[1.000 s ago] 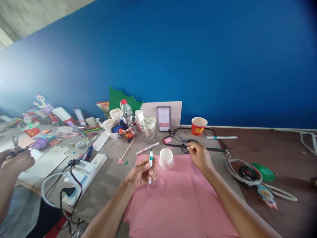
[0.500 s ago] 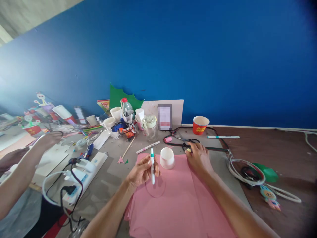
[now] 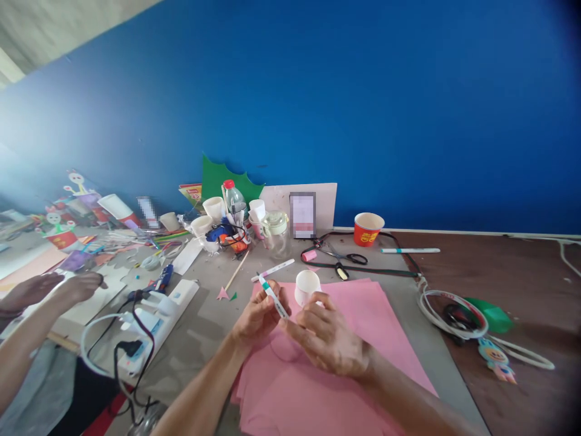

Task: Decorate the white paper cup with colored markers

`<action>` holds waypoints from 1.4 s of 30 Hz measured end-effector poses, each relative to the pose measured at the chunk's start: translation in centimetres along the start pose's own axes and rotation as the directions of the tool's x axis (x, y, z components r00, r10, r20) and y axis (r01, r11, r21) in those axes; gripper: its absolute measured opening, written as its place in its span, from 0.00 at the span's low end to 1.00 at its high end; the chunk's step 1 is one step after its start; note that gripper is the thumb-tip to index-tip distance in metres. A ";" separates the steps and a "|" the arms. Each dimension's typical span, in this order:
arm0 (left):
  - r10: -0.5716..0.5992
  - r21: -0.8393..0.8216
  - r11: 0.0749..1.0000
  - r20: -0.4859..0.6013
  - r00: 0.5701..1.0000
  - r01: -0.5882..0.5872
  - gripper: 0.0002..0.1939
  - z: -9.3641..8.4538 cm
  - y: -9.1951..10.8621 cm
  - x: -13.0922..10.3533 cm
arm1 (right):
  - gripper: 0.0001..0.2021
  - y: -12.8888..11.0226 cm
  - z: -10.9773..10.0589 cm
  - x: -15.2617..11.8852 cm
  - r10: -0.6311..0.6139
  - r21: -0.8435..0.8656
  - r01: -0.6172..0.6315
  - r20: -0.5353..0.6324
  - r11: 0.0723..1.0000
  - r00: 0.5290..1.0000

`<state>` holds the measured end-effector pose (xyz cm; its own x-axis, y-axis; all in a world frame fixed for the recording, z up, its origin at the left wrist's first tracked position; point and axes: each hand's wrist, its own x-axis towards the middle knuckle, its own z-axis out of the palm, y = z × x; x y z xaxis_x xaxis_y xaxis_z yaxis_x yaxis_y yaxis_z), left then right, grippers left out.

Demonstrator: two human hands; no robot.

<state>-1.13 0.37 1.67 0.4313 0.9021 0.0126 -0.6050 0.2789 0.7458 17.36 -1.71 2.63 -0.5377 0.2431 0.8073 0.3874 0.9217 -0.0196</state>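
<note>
A white marker with a green band (image 3: 273,297) is pinched in the fingers of my left hand (image 3: 261,312), slanting with its tip up to the left. My right hand (image 3: 333,339) is over the pink paper sheets (image 3: 354,399), fingers bent and apart. One of its fingertips reaches the marker's lower end; whether it touches is unclear. Just behind my right fingers stands a small white paper cup (image 3: 307,284), partly covered by them. A drawn curved outline (image 3: 284,350) shows on the top sheet beneath my hands.
Scissors (image 3: 342,257) and a black strap lie behind the paper, near a red cup (image 3: 368,230). Another marker (image 3: 411,250) is at right. A power strip (image 3: 175,315) with cables and a glue gun (image 3: 163,278) lie left. A co-worker's hands (image 3: 77,287) are at far left.
My right hand has left the scissors and come down-left to the marker. The marker has tilted in my left hand. The co-worker's hands have moved lower.
</note>
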 end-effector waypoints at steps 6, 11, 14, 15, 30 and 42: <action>-0.103 0.023 0.995 0.055 0.993 0.102 0.18 0.3 -0.3 -0.4 | 0.24 -0.3 0.3 0.1 0.007 0.011 -0.007 0.035 1.000 0.999; -0.160 0.112 0.982 0.082 0.984 0.150 0.20 -0.3 -0.5 -0.3 | 0.25 -0.2 0.2 0.0 0.011 0.013 -0.011 0.042 1.000 0.999; -0.162 0.203 0.968 0.064 0.985 0.146 0.26 -0.6 -0.8 0.0 | 0.24 0.3 0.0 -0.4 0.040 0.019 -0.038 -0.100 0.999 0.994; -0.119 0.260 0.960 0.036 0.992 0.106 0.27 -0.8 -1.0 0.1 | 0.23 0.7 -0.1 -0.6 0.094 0.007 -0.094 -0.147 0.996 0.985; 0.181 0.869 0.475 0.056 0.982 -0.137 0.35 -2.3 -1.8 0.8 | 0.21 4.6 2.5 -4.1 0.624 0.137 -0.613 -0.064 0.778 0.779; -0.102 0.180 0.980 0.071 0.992 0.088 0.35 0.1 -1.4 0.4 | 0.17 3.8 2.3 -3.3 0.789 0.560 -0.625 -0.085 0.543 0.609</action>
<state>-0.08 0.37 0.70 0.5371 0.8433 -0.0166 -0.4342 0.2933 0.8518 18.87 1.75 -1.48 0.0418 0.8494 0.5261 0.1269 0.5178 -0.8460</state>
